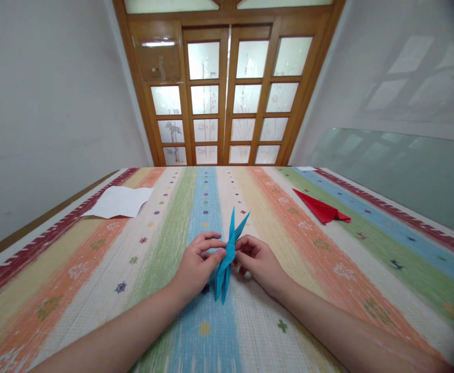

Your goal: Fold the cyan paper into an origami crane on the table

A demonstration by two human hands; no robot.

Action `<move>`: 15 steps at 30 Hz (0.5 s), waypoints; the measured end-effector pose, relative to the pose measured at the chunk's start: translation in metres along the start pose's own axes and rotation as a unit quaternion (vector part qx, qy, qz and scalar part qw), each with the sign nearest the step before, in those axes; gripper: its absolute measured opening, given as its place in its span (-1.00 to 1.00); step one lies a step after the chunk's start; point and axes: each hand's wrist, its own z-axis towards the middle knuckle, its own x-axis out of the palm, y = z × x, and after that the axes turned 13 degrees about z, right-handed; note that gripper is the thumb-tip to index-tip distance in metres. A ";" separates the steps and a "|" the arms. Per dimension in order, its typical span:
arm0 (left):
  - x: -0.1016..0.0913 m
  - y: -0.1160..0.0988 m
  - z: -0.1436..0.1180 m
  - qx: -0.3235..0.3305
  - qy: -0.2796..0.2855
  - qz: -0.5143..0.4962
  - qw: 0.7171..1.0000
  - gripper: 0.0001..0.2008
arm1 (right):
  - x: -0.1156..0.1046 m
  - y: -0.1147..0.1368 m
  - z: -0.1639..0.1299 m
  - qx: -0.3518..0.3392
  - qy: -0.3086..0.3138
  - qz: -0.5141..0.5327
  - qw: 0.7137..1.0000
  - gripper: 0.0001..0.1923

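The left hand [198,261] pinches the folded blue paper [229,254] from its left side, thumb and forefinger closed on the paper's middle. The right hand [258,260] meets it from the other side, its fingers curled and gripping the same middle part, so the two hands nearly touch with the paper between them. The blue paper is a narrow, multi-layered folded piece held roughly upright: two slim points fork away from the person above the hands, and two longer flaps hang toward the person below them, reaching down to or just over the striped mat [328,269]. That mat, in bands of blue, green, orange, yellow and cream with small motifs, covers the counter [36,223]. Well apart to the right lies a folded red paper [320,209], flat and pointed. Well apart to the left, near the mat's edge, lies a white paper sheet [118,201]. Beyond the counter stands a wooden door with frosted panes [227,98].
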 end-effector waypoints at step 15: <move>-0.006 -0.013 -0.009 0.185 -0.050 0.233 0.953 -0.85 | 0.008 0.004 -0.008 0.012 0.034 0.065 0.997 -0.87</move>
